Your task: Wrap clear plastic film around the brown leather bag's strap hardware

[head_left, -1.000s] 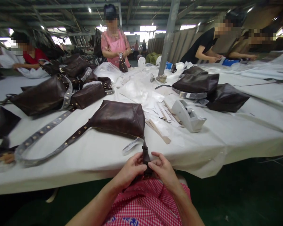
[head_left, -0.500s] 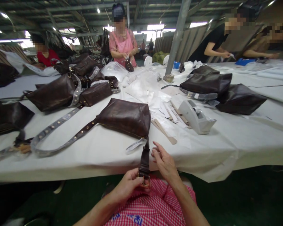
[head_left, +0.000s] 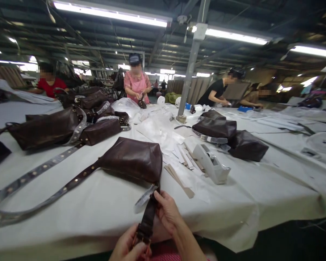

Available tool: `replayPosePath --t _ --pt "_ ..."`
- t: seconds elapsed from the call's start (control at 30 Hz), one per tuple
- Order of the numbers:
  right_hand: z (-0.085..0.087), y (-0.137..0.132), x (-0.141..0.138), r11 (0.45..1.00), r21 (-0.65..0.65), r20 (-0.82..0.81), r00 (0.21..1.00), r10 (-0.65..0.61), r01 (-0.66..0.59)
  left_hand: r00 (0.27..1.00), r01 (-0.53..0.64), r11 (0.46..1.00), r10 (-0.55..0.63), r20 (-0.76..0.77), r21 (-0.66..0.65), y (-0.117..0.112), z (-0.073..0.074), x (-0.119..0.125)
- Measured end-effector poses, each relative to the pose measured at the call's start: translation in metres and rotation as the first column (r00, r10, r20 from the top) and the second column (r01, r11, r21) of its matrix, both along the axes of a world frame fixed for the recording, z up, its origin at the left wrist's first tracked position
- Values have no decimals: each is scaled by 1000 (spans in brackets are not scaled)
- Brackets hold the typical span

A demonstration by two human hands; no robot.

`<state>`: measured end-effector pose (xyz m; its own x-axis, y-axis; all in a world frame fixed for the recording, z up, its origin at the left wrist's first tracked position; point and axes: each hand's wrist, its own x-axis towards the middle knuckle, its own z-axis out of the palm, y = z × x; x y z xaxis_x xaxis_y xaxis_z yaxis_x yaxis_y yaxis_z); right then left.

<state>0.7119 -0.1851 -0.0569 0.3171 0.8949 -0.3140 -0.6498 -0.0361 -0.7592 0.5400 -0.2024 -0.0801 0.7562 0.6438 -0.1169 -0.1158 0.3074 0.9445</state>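
A dark brown leather bag (head_left: pixel 133 158) lies on the white table (head_left: pixel 97 206) in front of me. Its short strap end (head_left: pixel 147 220) hangs over the table's near edge toward me. My left hand (head_left: pixel 129 246) is closed around the buckle at the bottom of that strap end. My right hand (head_left: pixel 167 212) pinches the same strap higher up, close to where it joins the bag. The bag's long studded strap (head_left: pixel 43 188), partly wrapped in clear film, trails off to the left across the table.
A white tape dispenser (head_left: pixel 212 165) and loose paper strips (head_left: pixel 179 174) lie right of the bag. More brown bags are piled at left (head_left: pixel 46 128) and right (head_left: pixel 228 136). Other people work at the table's far side. A steel post (head_left: pixel 188 69) stands mid-table.
The view has tilted upward. My left hand slid down to the buckle and the strap now hangs stretched; my right hand went from open beside the strap to pinching it near the bag.
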Motion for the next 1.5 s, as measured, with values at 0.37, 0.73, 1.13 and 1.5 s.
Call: replayPosePath --t 0.37,0.73,1.13,1.5 --pt "19 40 34 994 14 272 956 -105 105 958 -285 951 284 21 116 66 36 98" --pt "21 95 47 995 -95 746 662 70 2 937 -348 937 348 8 22 110 21 106" --pt "43 37 136 807 -275 856 -250 453 522 785 -56 790 413 -462 611 99 31 53" --pt "24 47 168 886 -247 937 -135 321 393 813 -240 726 513 -275 644 94 12 35"
